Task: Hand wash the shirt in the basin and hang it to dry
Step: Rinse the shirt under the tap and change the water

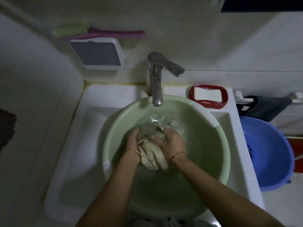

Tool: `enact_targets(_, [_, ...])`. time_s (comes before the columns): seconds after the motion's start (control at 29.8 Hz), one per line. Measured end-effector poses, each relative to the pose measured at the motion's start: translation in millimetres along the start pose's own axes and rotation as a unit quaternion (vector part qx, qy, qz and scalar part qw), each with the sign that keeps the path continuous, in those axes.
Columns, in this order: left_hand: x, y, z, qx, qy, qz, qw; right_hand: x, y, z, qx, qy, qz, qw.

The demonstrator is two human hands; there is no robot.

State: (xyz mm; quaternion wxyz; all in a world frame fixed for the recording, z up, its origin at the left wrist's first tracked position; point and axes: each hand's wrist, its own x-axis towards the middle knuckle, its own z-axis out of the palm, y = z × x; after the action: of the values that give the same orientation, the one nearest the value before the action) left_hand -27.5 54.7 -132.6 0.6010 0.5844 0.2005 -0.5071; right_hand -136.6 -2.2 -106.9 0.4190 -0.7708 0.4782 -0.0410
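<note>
Washing step: left hand and right hand grip bunched shirt in basin, frame centre. Next probably wringing, hanging.

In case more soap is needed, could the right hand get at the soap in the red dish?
Probably yes: the soap lies uncovered in its dish beyond the basin, nothing between, though the right hand grips the shirt.
</note>
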Motion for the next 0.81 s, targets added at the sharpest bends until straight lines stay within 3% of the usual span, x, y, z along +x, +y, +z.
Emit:
enact_targets(0.1, [-27, 11, 16, -0.009, -0.063, 0.013, 0.998, -28, -36, -15, -0.029, 0.001, -0.062, 0.998])
enact_targets(0.2, [-55, 4, 21, 0.082, -0.06, 0.007, 0.995, -30, -52, -15, -0.077, 0.052, -0.077, 0.993])
enact_targets(0.3, [-72, -7, 26, 0.144, -0.092, -0.019, 0.985, -15, -45, -11, -0.095, 0.065, -0.056, 0.992])
enact_targets(0.4, [-61, -13, 34, 0.182, -0.041, 0.046, 0.981, 0, -32, -23, -0.13, 0.062, -0.006, 0.99])
enact_targets(0.44, [-53, -13, 32, 0.27, -0.01, 0.097, 0.958, 4, -25, -28, -0.162, 0.05, 0.002, 0.986])
enact_targets(0.5, [-38, -11, 17, 0.449, 0.051, 0.213, 0.866, 10, -9, -38, -0.245, -0.013, 0.044, 0.968])
enact_targets(0.57, [-27, -6, -1, 0.565, 0.08, 0.267, 0.776, 11, 4, -44, -0.323, -0.081, 0.102, 0.937])
enact_targets(0.67, [-23, -7, -10, 0.735, 0.046, 0.175, 0.653, 10, 10, -38, -0.42, -0.119, 0.116, 0.892])
enact_targets(0.74, [-18, -18, -9, 0.805, 0.012, 0.154, 0.573, 14, 8, -27, -0.41, -0.104, 0.054, 0.905])
enact_targets(0.81, [-11, -27, -8, 0.815, -0.021, 0.151, 0.56, 20, 11, -13, -0.318, -0.106, 0.025, 0.942])
